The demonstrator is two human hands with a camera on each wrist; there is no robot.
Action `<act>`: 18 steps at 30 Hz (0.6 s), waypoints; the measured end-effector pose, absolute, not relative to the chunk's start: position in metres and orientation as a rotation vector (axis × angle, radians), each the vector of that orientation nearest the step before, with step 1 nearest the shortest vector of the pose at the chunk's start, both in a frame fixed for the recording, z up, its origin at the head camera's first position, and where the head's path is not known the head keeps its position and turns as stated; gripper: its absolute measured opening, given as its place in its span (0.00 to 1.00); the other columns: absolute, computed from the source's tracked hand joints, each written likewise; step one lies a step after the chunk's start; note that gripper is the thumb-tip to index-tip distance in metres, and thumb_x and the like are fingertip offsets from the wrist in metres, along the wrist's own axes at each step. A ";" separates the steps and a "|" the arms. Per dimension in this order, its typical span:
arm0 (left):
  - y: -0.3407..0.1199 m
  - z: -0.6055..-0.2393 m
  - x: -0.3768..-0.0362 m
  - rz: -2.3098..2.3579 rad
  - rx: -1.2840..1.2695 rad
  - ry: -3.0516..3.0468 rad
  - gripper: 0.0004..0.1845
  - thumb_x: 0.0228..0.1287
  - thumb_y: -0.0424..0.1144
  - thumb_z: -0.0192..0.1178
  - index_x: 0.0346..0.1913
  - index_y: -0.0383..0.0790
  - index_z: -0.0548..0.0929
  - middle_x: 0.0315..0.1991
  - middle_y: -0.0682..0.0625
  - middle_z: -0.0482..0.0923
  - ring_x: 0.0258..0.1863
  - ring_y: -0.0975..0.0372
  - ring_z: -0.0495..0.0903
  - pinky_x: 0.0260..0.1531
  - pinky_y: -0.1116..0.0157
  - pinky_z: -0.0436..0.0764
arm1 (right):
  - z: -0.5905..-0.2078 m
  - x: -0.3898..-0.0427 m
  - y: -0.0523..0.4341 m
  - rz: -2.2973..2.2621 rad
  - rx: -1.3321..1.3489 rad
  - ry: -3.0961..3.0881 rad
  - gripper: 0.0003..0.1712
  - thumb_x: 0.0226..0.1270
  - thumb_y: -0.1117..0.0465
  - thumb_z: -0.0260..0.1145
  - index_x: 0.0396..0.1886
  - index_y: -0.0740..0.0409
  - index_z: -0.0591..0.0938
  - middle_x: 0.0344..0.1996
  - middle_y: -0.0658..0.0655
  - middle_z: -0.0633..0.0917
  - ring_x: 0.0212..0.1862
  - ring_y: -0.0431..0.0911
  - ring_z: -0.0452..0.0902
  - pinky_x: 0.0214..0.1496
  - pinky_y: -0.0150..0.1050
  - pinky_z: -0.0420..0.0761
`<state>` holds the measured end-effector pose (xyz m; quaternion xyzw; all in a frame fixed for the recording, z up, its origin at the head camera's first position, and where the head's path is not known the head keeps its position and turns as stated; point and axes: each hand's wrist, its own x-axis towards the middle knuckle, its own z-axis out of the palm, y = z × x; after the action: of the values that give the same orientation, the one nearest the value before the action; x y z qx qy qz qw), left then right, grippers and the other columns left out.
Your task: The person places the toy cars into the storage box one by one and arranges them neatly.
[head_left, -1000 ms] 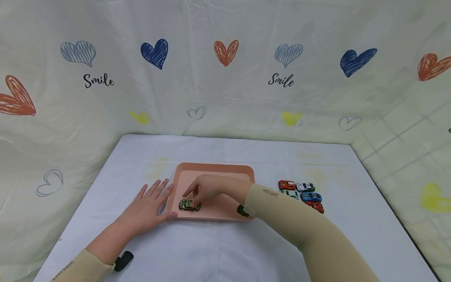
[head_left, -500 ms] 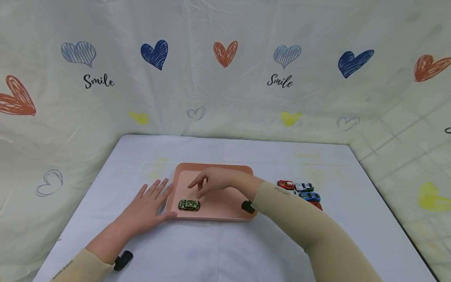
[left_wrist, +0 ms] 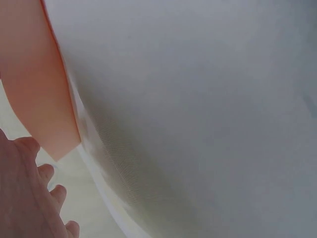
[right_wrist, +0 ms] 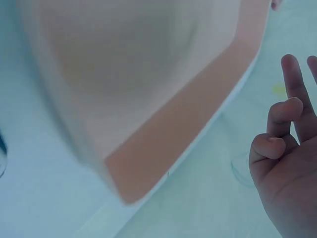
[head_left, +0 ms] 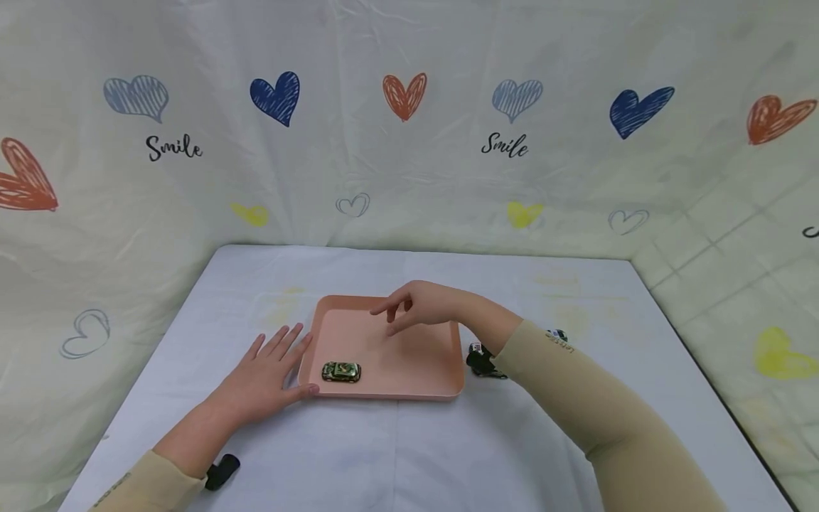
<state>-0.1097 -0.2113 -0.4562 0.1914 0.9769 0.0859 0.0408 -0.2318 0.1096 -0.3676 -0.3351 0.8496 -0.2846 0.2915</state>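
Green car (head_left: 341, 372) seems placed in the tray (head_left: 409, 373): right hand (head_left: 424, 303) has withdrawn, grip slack, empty; left hand (head_left: 261, 375), spread, holds nothing.

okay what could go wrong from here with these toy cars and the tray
The left hand lies at the left edge of the tray, so a push could shift it and perhaps make the green camouflage car inside roll. In the head view, the right sleeve partly hides another toy car right of the tray, so that arm might bump it unseen.
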 end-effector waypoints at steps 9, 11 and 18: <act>-0.212 -0.459 -0.107 0.316 0.593 3.002 0.52 0.60 0.73 0.55 0.78 0.43 0.58 0.78 0.43 0.51 0.77 0.45 0.49 0.73 0.40 0.45 | -0.357 -0.233 0.155 -0.779 -0.807 2.334 0.26 0.60 0.47 0.75 0.59 0.36 0.83 0.42 0.41 0.85 0.38 0.46 0.74 0.33 0.38 0.74; -0.212 -0.458 -0.107 0.311 0.590 2.997 0.52 0.60 0.72 0.55 0.78 0.43 0.57 0.79 0.43 0.50 0.77 0.45 0.48 0.73 0.40 0.44 | -0.355 -0.234 0.166 -0.776 -0.790 2.358 0.27 0.60 0.46 0.74 0.60 0.37 0.83 0.42 0.41 0.85 0.40 0.48 0.73 0.32 0.38 0.72; -0.211 -0.455 -0.109 0.276 0.593 2.993 0.52 0.61 0.73 0.53 0.79 0.44 0.55 0.79 0.44 0.48 0.77 0.46 0.47 0.73 0.41 0.43 | -0.358 -0.233 0.207 -0.797 -0.727 2.400 0.25 0.64 0.52 0.73 0.61 0.43 0.83 0.43 0.46 0.86 0.40 0.49 0.70 0.33 0.40 0.71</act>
<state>-0.1086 -0.2110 -0.4554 0.1935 0.9762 0.0901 0.0389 -0.2326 0.2070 -0.3577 -0.2672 0.8826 -0.2932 0.2523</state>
